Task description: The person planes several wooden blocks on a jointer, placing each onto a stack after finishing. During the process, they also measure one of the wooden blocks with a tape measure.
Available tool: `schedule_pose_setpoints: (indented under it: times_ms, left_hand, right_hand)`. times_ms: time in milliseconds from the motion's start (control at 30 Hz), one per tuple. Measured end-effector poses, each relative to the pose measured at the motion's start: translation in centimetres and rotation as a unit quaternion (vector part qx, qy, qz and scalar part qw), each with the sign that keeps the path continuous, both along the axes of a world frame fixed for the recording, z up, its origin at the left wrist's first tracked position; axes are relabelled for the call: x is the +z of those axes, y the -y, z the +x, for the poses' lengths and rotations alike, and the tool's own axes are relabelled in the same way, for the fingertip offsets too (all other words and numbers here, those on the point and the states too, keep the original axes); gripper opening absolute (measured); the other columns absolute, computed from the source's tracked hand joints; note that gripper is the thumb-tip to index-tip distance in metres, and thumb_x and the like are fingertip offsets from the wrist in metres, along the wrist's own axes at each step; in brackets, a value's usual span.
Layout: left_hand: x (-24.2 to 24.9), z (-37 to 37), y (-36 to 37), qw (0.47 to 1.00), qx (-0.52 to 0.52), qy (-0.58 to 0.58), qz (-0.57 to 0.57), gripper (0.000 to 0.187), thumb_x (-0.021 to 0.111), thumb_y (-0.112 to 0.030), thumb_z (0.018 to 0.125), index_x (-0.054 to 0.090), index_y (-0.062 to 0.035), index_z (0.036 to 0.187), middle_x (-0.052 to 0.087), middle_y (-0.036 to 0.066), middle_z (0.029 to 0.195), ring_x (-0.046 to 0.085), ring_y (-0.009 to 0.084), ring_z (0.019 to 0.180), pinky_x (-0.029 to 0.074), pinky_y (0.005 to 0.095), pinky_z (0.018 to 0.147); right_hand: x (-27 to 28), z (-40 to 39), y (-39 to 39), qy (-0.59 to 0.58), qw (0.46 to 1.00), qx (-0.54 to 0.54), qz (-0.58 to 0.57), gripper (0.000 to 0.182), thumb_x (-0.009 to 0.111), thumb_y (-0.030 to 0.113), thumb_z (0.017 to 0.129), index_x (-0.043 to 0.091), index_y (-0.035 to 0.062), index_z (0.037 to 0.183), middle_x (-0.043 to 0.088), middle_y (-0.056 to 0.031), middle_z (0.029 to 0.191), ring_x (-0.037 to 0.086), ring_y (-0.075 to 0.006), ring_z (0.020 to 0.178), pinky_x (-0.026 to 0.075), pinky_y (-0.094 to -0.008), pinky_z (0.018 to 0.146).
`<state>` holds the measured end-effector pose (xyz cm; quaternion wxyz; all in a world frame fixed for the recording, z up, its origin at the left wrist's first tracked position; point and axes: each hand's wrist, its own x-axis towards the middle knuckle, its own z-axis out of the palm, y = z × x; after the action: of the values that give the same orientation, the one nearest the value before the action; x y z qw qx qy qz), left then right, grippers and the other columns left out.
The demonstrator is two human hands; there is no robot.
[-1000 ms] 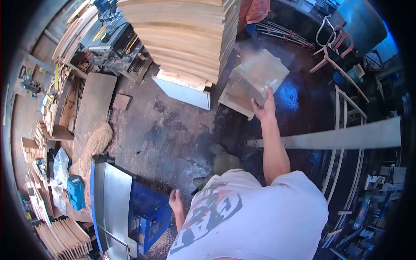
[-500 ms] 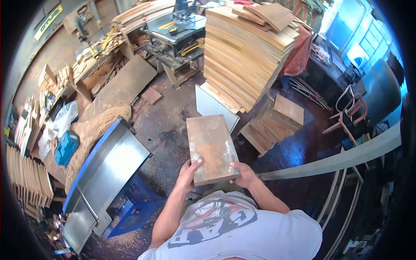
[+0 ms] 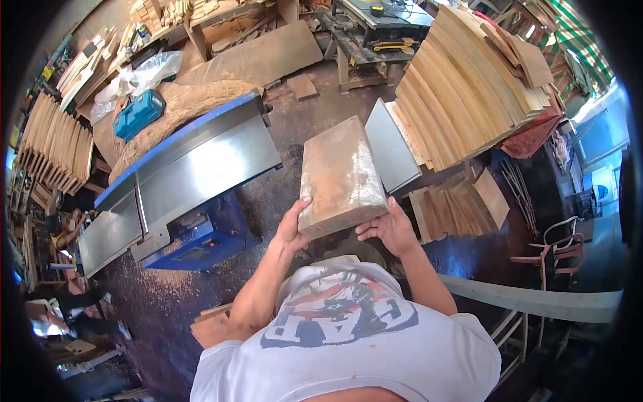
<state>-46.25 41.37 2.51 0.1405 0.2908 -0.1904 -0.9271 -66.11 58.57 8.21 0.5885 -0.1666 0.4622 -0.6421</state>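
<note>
A thick wooden board, brown with pale scuffed patches along its right side, is held in front of my torso, tilted so its near end grain shows. My left hand grips its near left corner, thumb over the edge on top and the other fingers hidden beneath. At the near right corner, my right hand supports the board, with its fingers curled at the underside. Left of the board stands a blue jointer with a shiny metal table.
A tall stack of planks rises at the right, with a white panel leaning by it. Shorter wood pieces stand below. A teal tool case lies beyond the jointer. A long pale beam extends at right.
My view has turned left, so the jointer now appears nearer the middle. The board has tilted, showing more of its near end and right side. Fingers of my right hand have shifted underneath.
</note>
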Motion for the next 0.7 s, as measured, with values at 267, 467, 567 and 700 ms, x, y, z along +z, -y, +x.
schedule_pose_setpoints:
  times_ms: [267, 467, 567, 700]
  left_hand:
    - [-3.4, -1.8, 1.6, 0.996, 0.041, -0.059, 0.052, 0.069, 0.06, -0.05, 0.098, 0.051, -0.0049, 0.149, 0.061, 0.021, 0.14, 0.061, 0.0377, 0.124, 0.051, 0.0514, 0.106]
    - [-7.7, -6.0, 2.8, 0.986, 0.098, -0.11, 0.08, 0.065, 0.06, -0.049, 0.099, 0.054, -0.0042, 0.145, 0.063, 0.021, 0.134, 0.063, 0.0372, 0.121, 0.053, 0.0522, 0.104]
    - [-5.7, -10.4, 8.2, 0.975, 0.106, -0.133, 0.142, 0.062, 0.063, -0.04, 0.099, 0.05, -0.0045, 0.149, 0.064, 0.019, 0.138, 0.065, 0.0338, 0.122, 0.053, 0.0509, 0.106]
    - [-5.9, -19.3, 12.8, 0.983, 0.153, -0.046, 0.096, 0.061, 0.063, -0.04, 0.1, 0.051, -0.0044, 0.148, 0.063, 0.019, 0.138, 0.065, 0.0337, 0.122, 0.053, 0.0504, 0.107]
  right_hand:
    - [-3.3, -5.1, 2.5, 0.049, 0.998, 0.021, -0.044, 0.069, 0.038, 0.063, 0.108, 0.058, 0.0033, 0.135, 0.071, -0.0149, 0.116, 0.073, -0.0315, 0.094, 0.061, -0.0487, 0.081]
    - [-8.0, -12.3, 4.1, -0.033, 0.993, -0.098, 0.057, 0.072, 0.043, 0.06, 0.108, 0.056, -0.0054, 0.134, 0.066, -0.0145, 0.101, 0.071, -0.0299, 0.086, 0.06, -0.0451, 0.077]
    - [-7.9, -18.6, 9.7, -0.01, 0.99, -0.096, 0.103, 0.067, 0.047, 0.056, 0.108, 0.056, -0.0047, 0.135, 0.065, -0.0132, 0.102, 0.07, -0.0288, 0.086, 0.06, -0.0431, 0.077]
    - [-10.8, -27.7, 15.3, -0.017, 0.989, -0.061, 0.135, 0.064, 0.05, 0.054, 0.107, 0.057, -0.0038, 0.135, 0.064, -0.0119, 0.102, 0.07, -0.0272, 0.085, 0.06, -0.0413, 0.076]
